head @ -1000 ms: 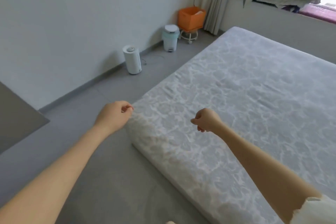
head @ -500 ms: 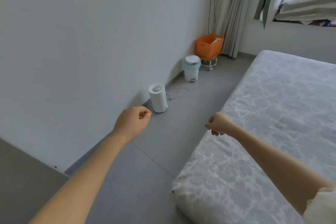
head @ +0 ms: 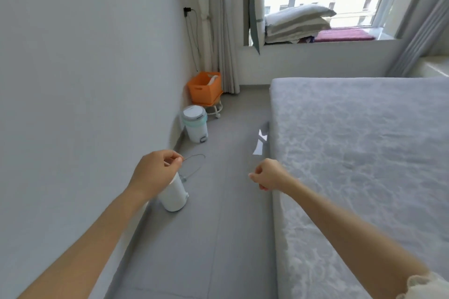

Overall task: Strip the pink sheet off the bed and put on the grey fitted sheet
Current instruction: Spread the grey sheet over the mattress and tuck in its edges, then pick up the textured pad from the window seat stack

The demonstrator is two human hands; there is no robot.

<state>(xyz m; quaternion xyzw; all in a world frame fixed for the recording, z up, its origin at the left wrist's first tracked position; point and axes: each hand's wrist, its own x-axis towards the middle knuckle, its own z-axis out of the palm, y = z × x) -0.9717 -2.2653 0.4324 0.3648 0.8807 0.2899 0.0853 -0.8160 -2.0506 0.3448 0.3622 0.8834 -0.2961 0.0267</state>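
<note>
Plainly, our left hand (head: 158,171) and right hand (head: 267,175) are both clenched on nothing, held out near the left edge of the bare, white-patterned mattress (head: 364,153). A flat pink cloth (head: 345,34), likely the stripped sheet, lies on the window sill with its long axis along the sill's front edge. Folded grey-white bedding (head: 296,23) is stacked just beside it; we cannot tell whether it is the fitted sheet. Walking there, we could snag the loose floor cable (head: 203,156) by the white cylindrical appliance (head: 173,199).
</note>
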